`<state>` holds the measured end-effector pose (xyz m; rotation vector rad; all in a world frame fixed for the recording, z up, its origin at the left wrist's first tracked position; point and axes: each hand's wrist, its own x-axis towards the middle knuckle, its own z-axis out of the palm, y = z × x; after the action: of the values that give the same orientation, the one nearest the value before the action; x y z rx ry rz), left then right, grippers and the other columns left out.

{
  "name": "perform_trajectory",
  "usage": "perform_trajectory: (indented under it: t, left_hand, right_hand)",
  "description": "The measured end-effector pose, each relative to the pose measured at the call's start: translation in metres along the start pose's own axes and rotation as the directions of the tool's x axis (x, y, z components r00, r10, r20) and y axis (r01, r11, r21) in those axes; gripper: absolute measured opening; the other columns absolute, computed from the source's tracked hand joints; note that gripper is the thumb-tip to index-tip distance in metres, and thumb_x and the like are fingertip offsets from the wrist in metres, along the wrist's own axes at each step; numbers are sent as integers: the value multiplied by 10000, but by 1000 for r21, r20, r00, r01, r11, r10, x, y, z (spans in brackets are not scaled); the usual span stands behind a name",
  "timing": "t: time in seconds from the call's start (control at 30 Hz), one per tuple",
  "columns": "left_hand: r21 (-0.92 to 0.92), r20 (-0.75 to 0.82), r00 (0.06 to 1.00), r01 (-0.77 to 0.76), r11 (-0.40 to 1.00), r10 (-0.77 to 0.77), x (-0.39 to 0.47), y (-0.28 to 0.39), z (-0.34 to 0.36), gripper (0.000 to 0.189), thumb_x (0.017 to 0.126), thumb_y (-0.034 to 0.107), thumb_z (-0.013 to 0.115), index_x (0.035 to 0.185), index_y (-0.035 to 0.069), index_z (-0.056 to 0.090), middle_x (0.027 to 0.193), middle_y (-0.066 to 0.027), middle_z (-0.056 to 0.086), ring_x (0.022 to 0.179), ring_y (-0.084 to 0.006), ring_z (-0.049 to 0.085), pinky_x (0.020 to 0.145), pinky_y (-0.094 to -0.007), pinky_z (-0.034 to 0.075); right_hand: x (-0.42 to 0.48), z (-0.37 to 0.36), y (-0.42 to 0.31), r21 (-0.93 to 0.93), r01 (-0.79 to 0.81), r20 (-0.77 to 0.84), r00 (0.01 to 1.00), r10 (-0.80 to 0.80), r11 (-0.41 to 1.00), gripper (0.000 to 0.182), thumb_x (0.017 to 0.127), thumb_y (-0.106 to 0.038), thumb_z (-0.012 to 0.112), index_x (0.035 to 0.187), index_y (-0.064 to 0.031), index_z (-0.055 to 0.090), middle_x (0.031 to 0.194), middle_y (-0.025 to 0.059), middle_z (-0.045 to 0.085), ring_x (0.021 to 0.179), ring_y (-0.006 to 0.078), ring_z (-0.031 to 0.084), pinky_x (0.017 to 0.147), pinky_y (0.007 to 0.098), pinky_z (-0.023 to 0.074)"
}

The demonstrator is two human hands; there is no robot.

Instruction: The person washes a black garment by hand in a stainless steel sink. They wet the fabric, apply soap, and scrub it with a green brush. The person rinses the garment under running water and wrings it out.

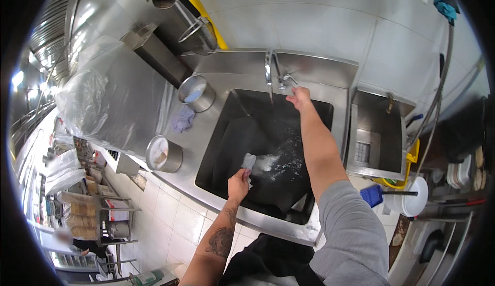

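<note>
My left hand (238,184) grips a crumpled whitish cloth or wipe (249,162) over the sink basin (210,166). Under it a dark flat sheet or panel (241,135) lies in the basin, with water and some pale suds (268,163) to the right of the cloth. My right hand (301,98) is up by the lever of the chrome tap (281,80), fingers partly curled; whether it touches the lever cannot be made out. A thin stream of water (271,98) seems to fall from the curved spout (267,67).
Two steel pots, one holding something blue (209,102) and one with whitish contents (176,159), flank a lilac cloth (183,119) on the left ledge. A plastic-covered unit (116,96) stands beyond. Rightward are a smaller steel sink (379,131), a hose (444,65) and a white bucket (419,197).
</note>
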<state>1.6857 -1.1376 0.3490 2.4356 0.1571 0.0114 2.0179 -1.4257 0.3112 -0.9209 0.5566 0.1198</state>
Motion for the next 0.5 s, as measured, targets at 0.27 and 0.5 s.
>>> perform_trajectory:
  t: [0.27,0.5]
  left_hand:
    - [-115,-34,998,-55,992,52,18,7,-3,141,952,86,598,1018,44,716,927,-186,731,919,-389,709,779,-424,560]
    - [-134,2,1000,-19,991,19,30,22,-5,140,953,78,604,1027,28,712,920,-165,734,861,-297,728,786,-378,548]
  right_hand:
    - [87,-28,-41,376,-29,141,990,-26,926,271,1023,-114,399,1246,26,464,1072,183,566,1007,313,647,838,581,582]
    - [12,16,-54,-98,197,224,959,-171,975,443,1043,-137,419,1475,-38,396,1385,157,557,1214,268,560,1003,544,484]
